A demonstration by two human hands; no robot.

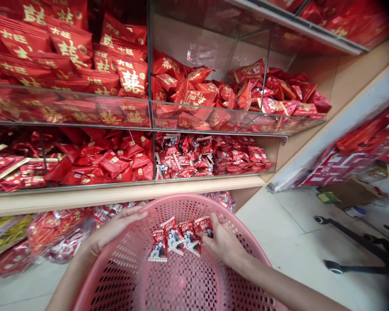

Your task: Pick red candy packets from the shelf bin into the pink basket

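Observation:
A pink perforated plastic basket fills the lower middle of the view. My left hand grips its left rim, fingers laid along the edge. Inside the basket, my right hand has its thumb and fingers closed on a small red candy packet. Several like packets with black-and-white figures lie in a row to its left. Whether my hand bears on those others I cannot tell. On the lower shelf ahead, a compartment holds similar candy packets.
Glass-fronted shelves hold red packets and smaller red wrapped sweets. Bagged goods lie under the bottom shelf board. Black chair legs stand on the tiled floor at right, near a cardboard box.

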